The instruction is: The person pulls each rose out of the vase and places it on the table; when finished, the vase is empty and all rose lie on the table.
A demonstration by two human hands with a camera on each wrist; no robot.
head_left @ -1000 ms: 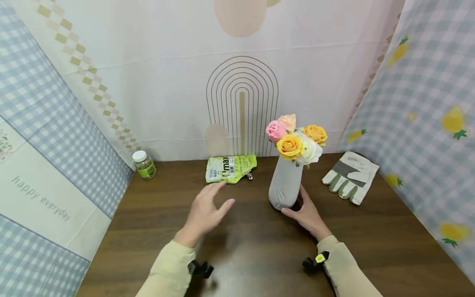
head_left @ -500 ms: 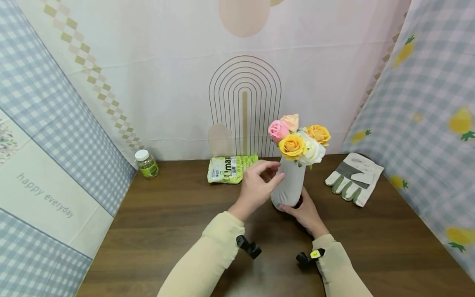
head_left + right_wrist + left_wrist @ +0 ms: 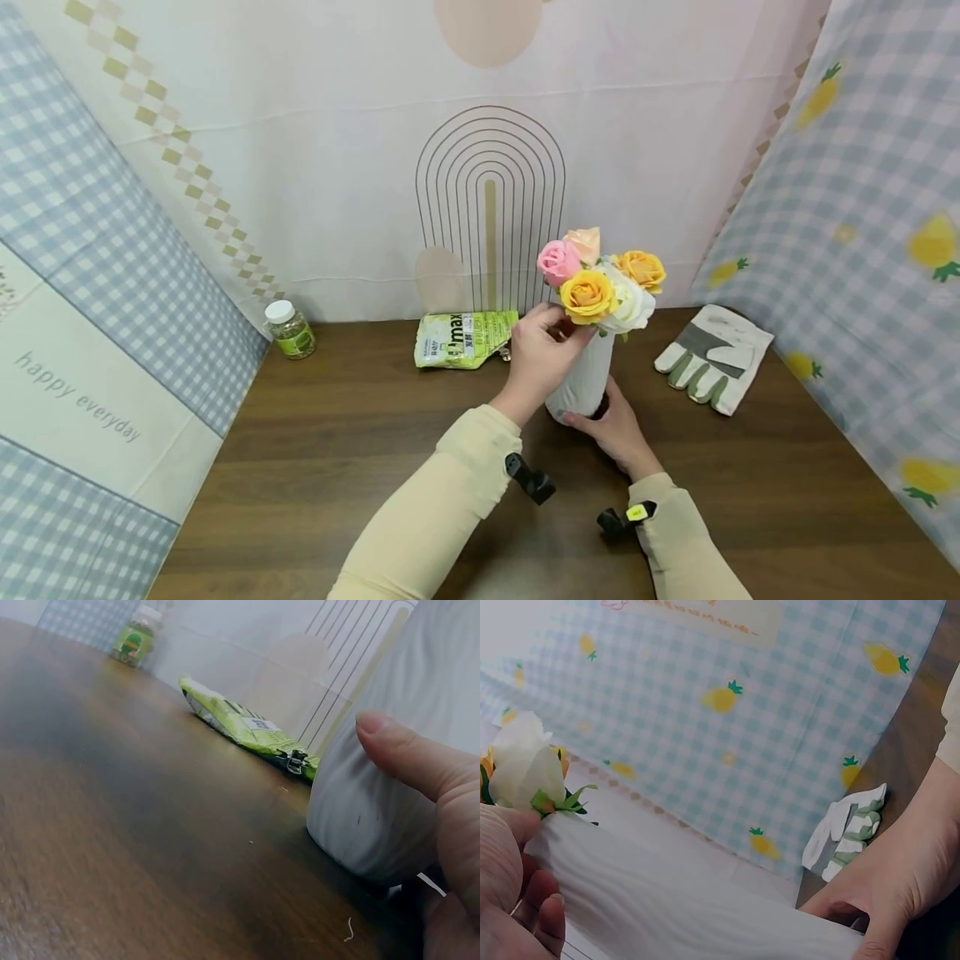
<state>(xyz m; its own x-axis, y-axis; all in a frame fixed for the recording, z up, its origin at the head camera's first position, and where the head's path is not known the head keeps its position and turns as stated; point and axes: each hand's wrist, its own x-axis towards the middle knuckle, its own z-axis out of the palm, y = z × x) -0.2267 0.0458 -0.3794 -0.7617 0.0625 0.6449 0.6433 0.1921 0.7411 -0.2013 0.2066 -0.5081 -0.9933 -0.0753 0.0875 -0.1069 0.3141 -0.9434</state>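
A white vase [image 3: 592, 379] with a rippled surface holds several roses: a pink rose [image 3: 559, 262], a peach one, yellow ones and a white rose [image 3: 630, 302]. My right hand [image 3: 618, 429] grips the vase low down, its thumb lying across the front in the right wrist view and its other fingers mostly hidden. At the vase's neck, just under the yellow rose [image 3: 588, 297], my left hand [image 3: 542, 354] holds the rim with thumb and curled fingers. The left wrist view shows this thumb close beneath the white rose. Whether the base fully touches the table cannot be told.
A green and white bag [image 3: 461, 340] with a metal clip [image 3: 296, 761] lies by the back wall. A small jar [image 3: 291, 331] with a white lid stands at the back left. Right of the vase lies a work glove [image 3: 716, 358]. Patterned cloths surround the wooden table [image 3: 322, 467].
My left hand has moved right and up from above the table's middle to the vase's neck, its fingers closing in. My right hand has stayed on the lower vase.
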